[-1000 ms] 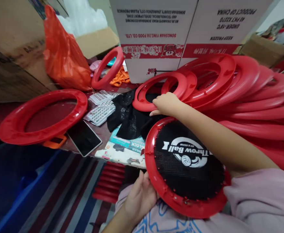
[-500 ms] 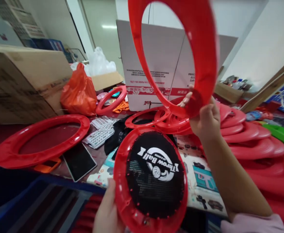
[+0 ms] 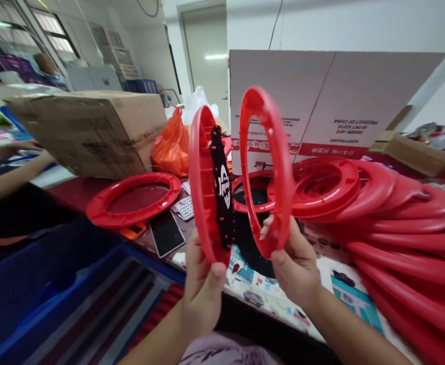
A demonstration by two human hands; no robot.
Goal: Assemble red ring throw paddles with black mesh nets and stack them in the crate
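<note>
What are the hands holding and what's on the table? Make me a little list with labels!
left hand: left hand grips the bottom rim of the netted red ring, held upright, edge-on
right hand: right hand grips the bottom of the open red ring, upright
gap: the two rings are apart, side by side
table: single red ring, phone, calculator, pile of red rings
behind: white carton, brown carton, orange bag

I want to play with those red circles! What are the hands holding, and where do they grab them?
The left hand grips the netted red ring by its bottom rim. The right hand holds the empty red ring by its bottom rim too.
</note>
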